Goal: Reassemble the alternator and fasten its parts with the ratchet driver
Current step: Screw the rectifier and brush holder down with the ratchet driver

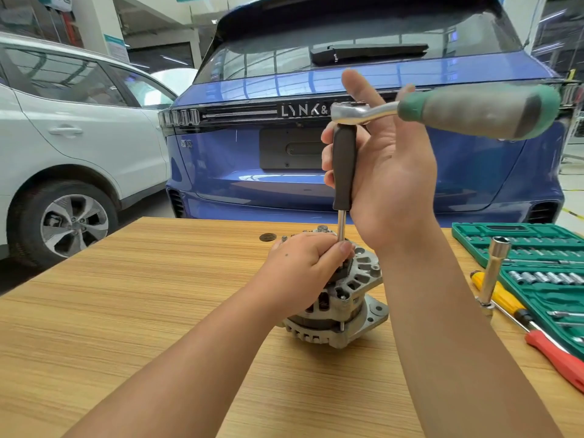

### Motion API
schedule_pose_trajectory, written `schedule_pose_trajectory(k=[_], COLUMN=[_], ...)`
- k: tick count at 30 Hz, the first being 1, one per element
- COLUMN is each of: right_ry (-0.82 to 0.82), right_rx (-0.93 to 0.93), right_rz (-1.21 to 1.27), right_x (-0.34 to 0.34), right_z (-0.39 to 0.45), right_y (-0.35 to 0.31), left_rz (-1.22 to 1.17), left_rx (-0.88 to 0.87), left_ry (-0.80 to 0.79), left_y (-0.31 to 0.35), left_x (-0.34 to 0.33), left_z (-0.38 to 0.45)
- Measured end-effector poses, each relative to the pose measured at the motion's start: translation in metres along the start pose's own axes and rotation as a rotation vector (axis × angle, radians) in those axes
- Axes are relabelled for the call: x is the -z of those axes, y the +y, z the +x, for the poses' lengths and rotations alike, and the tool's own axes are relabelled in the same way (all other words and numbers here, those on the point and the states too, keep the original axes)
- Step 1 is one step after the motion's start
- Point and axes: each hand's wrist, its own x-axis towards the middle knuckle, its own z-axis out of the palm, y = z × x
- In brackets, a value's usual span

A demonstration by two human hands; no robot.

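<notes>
Two bare hands at work over one light wood-grain tabletop [126, 311], listed left to right.

Left hand [300, 270]: fingers curled over the top of the grey cast-metal alternator [347, 298], thumb beside the steel shaft of the driver, pinching at its lower tip; exactly what lies under the fingers is hidden.

Grey cast-metal alternator: stands with its axis upright, near the middle of the tabletop, toward the far edge. Ribbed housing and mounting ear face the right edge.

Small loose metal parts [284, 238] and one dark round disc [267, 237]: on the tabletop just behind the alternator, near the far edge.

Ratchet driver with chrome head and green-and-grey handle [474, 110]: head sits atop a vertical extension with a black grip [344, 165]; the thin shaft runs down to the alternator's top. The handle points right, blurred.

Right hand [382, 172]: raised, palm toward the camera, fingers loosely wrapped round the black grip, thumb extended upward behind the chrome head.

Chrome long socket on a bar [496, 270]: upright, near the right edge.

Yellow-handled screwdriver [502, 295] and red-handled tool [559, 358]: lying along the right edge, beside the case.

Green plastic socket-set case [537, 248]: open, at the far right corner, rows of chrome sockets inside.

Background: white car [63, 137] at left, blue car's rear [316, 184] beyond the far edge.
</notes>
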Motion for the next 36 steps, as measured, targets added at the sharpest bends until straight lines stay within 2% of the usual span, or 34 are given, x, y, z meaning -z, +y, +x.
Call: schedule_pose_trajectory(k=[6,9,11,13,15,17,19,21,25,30,33,36], right_ry=[0.129,0.256,0.366,0.43,0.337,0.158,0.077,0.098,0.243,0.187,0.157,0.104], right_rx=[0.011,0.133,0.191,0.114,-0.059,-0.205,-0.223,-0.165,-0.001,0.205,0.25,0.174], right_rz=[-0.322,-0.494,-0.509,-0.39,-0.174,0.117,0.241,0.149,-0.115,-0.388,-0.402,-0.258], right_x=[-0.003,-0.008,-0.012,-0.008,0.001,0.01,0.011,0.006,-0.005,-0.003,-0.005,-0.006], right_z=[-0.001,-0.003,-0.004,-0.002,-0.001,0.0,0.0,-0.001,-0.001,-0.003,-0.004,-0.003], right_y=[0.0,0.001,-0.001,-0.006,-0.015,-0.024,-0.026,-0.018,0.0,0.008,0.011,0.009], left_rz=[0.006,0.013,0.03,0.047,0.044,0.03,0.015,0.009,-0.019,-0.028,-0.031,-0.035], left_rx=[-0.02,-0.051,-0.068,-0.078,-0.069,-0.062,-0.063,-0.059,-0.004,0.008,0.017,0.011], left_ry=[0.003,0.003,-0.002,0.006,0.024,0.032,0.031,0.016,0.0,0.004,-0.001,0.0], left_y=[0.001,0.001,0.001,0.0,0.0,0.0,0.0,0.0,0.003,0.004,0.003,0.001], left_x=[0.0,0.001,0.001,-0.001,-0.002,-0.001,-0.001,-0.001,0.0,0.0,0.0,0.0], left_z=[-0.001,-0.002,-0.002,-0.002,-0.002,-0.002,-0.002,-0.002,-0.002,-0.001,-0.001,-0.001])
